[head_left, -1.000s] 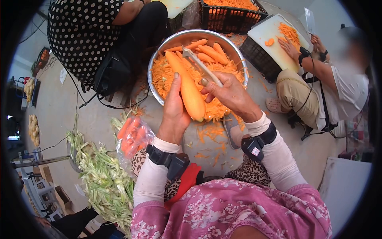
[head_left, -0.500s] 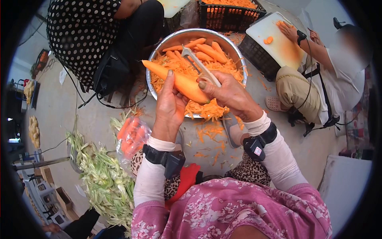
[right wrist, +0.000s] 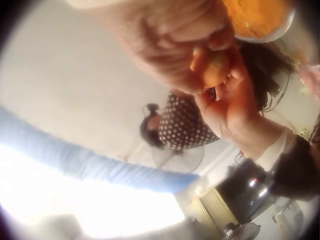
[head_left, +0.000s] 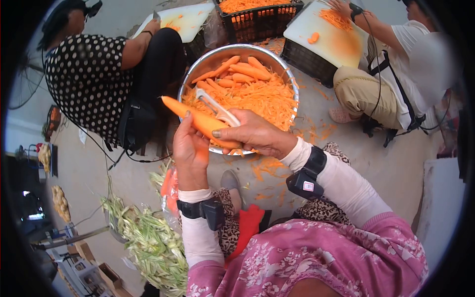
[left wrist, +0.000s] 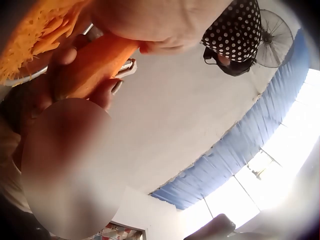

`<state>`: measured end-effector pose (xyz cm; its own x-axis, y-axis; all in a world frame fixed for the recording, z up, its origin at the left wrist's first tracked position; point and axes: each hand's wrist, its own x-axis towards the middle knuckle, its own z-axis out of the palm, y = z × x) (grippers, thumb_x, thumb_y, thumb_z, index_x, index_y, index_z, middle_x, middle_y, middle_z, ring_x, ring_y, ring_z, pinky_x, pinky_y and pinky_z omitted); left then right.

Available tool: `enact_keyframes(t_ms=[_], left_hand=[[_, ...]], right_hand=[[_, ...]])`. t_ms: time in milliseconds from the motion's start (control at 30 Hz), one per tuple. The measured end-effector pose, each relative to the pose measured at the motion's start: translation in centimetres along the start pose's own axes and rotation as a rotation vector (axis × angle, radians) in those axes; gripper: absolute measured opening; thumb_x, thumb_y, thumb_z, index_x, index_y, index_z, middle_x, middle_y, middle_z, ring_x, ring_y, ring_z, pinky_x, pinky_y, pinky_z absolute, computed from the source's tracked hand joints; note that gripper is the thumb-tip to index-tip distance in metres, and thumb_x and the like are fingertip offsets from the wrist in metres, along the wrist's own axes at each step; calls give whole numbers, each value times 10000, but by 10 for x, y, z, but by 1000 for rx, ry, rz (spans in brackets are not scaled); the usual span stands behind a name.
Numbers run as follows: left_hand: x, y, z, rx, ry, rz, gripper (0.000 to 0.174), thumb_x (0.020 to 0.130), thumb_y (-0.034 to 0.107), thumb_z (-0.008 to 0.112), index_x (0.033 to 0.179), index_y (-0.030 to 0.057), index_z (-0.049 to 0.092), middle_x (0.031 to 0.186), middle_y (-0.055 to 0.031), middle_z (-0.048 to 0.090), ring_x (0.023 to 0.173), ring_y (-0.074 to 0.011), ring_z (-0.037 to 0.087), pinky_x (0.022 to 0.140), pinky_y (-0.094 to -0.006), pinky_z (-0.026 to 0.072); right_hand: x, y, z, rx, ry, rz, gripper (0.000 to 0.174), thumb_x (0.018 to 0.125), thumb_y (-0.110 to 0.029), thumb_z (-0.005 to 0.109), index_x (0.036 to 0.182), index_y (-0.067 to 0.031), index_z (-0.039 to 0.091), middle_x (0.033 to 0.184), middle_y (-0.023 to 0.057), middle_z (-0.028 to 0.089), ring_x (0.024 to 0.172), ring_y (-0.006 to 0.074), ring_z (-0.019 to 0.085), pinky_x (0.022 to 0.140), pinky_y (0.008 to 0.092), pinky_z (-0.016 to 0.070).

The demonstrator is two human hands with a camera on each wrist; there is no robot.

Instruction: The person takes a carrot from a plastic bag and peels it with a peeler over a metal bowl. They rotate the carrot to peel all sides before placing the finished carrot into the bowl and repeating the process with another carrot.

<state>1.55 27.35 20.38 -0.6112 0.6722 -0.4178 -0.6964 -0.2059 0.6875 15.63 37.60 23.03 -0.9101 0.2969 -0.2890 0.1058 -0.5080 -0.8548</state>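
Observation:
A large peeled-looking carrot slants over a metal bowl, its thin tip pointing up and left. The left hand grips it from below, thumb on its side. Against the thick end, the right hand curls round the handle of a pale peeler, its thumb on the carrot. Shredded carrot and several whole carrots fill the bowl. In the left wrist view the carrot lies between both hands; in the right wrist view its blunt end shows.
Two people sit at cutting boards, left and right beyond the bowl. A black crate of shredded carrot stands between them. Corn husks and a bag of carrots lie at lower left. Carrot shreds litter the floor.
The carrot has swung from nearly upright to slanting left, and both hands have shifted left and down in the view. The head view has turned, showing more of the person at left.

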Motion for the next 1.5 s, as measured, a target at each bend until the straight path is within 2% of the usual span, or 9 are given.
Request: enact_keyframes(t_ms=[400,733,900,967,1067,1267,1333,1400,1500], left_hand=[[6,14,-8,-67,7,-22,328,958,252,447,1173,6,475,1145,-114,564,1074,-252,538,970,-410,392],[-2,14,-5,-45,-50,-121,389,952,375,404,1185,77,494,1098,-146,577,985,-311,581,795,-468,499],[-2,16,0,-72,-48,-110,371,934,390,454,1139,94,540,1050,-141,603,906,-308,612,746,-442,528],[0,13,4,-86,13,-91,358,925,396,478,1117,104,555,1017,-141,619,858,-309,629,717,-431,545],[2,12,-1,-109,52,-85,367,921,405,490,1102,94,559,1005,-138,623,858,-297,631,709,-425,546],[-8,17,-21,-183,-133,-61,402,935,396,482,1055,18,553,967,-126,616,896,-265,609,819,-383,507],[-24,17,-12,-109,0,11,406,939,399,476,1044,15,554,958,-116,615,879,-251,609,802,-371,511],[-31,21,-26,-107,14,26,406,943,398,468,1042,15,555,953,-113,614,876,-243,607,798,-370,510],[-38,24,-39,-116,41,44,426,954,407,434,1061,12,550,959,-117,614,861,-245,613,761,-365,524]], right_hand=[[11,8,9,60,-46,4,490,827,-283,644,1197,-18,464,891,9,570,603,31,582,402,152,315],[13,11,22,134,27,-75,403,806,-269,632,1080,4,520,725,6,530,504,17,429,382,183,293],[26,20,27,188,43,-102,404,789,-232,630,1059,51,530,757,40,544,590,60,497,459,215,372],[35,28,27,79,122,-178,534,715,-279,678,955,174,528,796,220,613,690,229,639,553,310,497],[35,28,28,-60,202,-231,563,702,-317,673,930,181,544,798,255,623,716,257,660,566,317,512],[38,34,42,64,107,-257,562,694,-341,674,913,163,559,794,240,629,683,266,660,538,319,509],[37,34,50,45,85,-289,585,699,-356,675,946,158,544,804,236,626,693,264,658,554,320,511],[32,35,56,-71,38,-105,533,786,-287,643,1163,69,516,933,129,597,865,159,578,736,275,471],[31,38,63,-109,-7,-81,540,782,-308,649,1147,68,515,933,137,595,845,167,583,714,282,477]])
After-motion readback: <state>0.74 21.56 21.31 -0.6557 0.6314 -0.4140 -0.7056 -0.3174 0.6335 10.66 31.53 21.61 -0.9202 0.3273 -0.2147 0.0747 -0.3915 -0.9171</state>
